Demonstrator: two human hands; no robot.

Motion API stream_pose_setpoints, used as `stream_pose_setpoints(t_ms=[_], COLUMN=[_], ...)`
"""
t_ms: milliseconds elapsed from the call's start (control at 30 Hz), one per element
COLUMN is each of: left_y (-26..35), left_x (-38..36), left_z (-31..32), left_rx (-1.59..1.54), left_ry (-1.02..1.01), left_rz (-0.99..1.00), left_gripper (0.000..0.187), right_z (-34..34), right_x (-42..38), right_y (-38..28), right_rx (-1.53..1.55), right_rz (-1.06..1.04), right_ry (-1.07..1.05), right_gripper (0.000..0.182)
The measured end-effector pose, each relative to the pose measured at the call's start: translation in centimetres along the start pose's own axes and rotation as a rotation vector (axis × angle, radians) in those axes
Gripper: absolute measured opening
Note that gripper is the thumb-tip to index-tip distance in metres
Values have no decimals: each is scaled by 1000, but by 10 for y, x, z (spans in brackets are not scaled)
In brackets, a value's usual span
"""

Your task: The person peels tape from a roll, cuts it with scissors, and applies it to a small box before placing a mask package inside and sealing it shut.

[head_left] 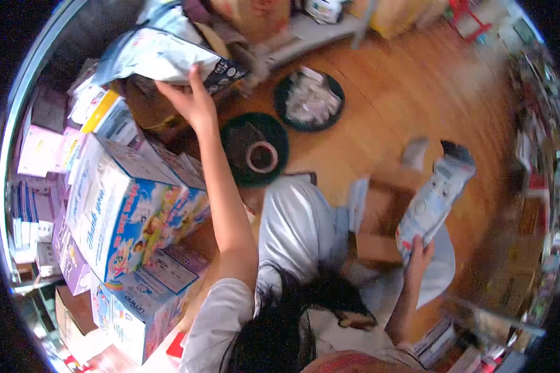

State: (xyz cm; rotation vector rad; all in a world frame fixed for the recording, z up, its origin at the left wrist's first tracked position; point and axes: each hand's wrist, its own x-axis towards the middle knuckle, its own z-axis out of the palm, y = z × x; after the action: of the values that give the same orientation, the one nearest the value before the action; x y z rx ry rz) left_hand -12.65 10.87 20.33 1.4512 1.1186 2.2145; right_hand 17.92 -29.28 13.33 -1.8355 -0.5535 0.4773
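At the upper left, my left hand reaches out with its thumb over the lower edge of a glossy white and navy plastic pouch. The other fingers are partly hidden under this edge. Low on the right, my right hand grips the bottom end of a white and pale-blue printed plastic packet, which is held tilted up. An open cardboard box stands just left of this packet. Beneath the pouch is a brown carton, mostly hidden.
Stacked printed boxes fill the left side. A dark round bin with a tape roll stands on the wooden floor, beside another bin of crumpled white material. Shelves of goods line the right.
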Motion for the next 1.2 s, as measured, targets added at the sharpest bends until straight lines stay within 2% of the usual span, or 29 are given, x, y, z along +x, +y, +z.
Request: stream_pose_setpoints(t_ms=[67,133,200,300,400,500,600,667,800,900,1000,1100,1200], left_y=[58,110,158,195,205,180,152,144,130,97,106,107,112], left_x=[-34,-62,-93,-140,-199,-263,-295,-310,-327,-340,-341,-351,-362], left_z=[3,13,30,58,92,118,126,126,125,126,126,118,114], left_rx=[-178,-336,-379,-314,-163,-236,-49,172,481,524,537,377,398], left_ry=[-180,-413,-609,-1076,-1474,-1527,-1791,-1885,-2007,-2044,-1985,-1735,-1600], left_rz=[-64,-123,-179,-20,58,366,359,393,448,476,508,771,869], left_gripper=[63,59,62,62,58,57,54,53,52,52,48,40,35], right_z=[-19,-26,-39,-53,-63,-71,-73,-75,-75,-77,-77,-76,-74], right_x=[-7,-16,-20,-30,-35,-36,-36,-32,-25,-22,-21,-20,-22], right_y=[17,14,5,8,25,64,62,87,119,126,118,126,121], right_rx=[55,128,15,211,340,408,515,648,933,1148,1218,1194,1160], right_rz=[61,-31,-39,16,94,71,183,254,304,254,245,297,320], right_ry=[70,63,105,161,208,260,323,357,371,271,232,235,292], right_gripper=[42,36,35,33,32,34,38,39,39,38,37,36,35])
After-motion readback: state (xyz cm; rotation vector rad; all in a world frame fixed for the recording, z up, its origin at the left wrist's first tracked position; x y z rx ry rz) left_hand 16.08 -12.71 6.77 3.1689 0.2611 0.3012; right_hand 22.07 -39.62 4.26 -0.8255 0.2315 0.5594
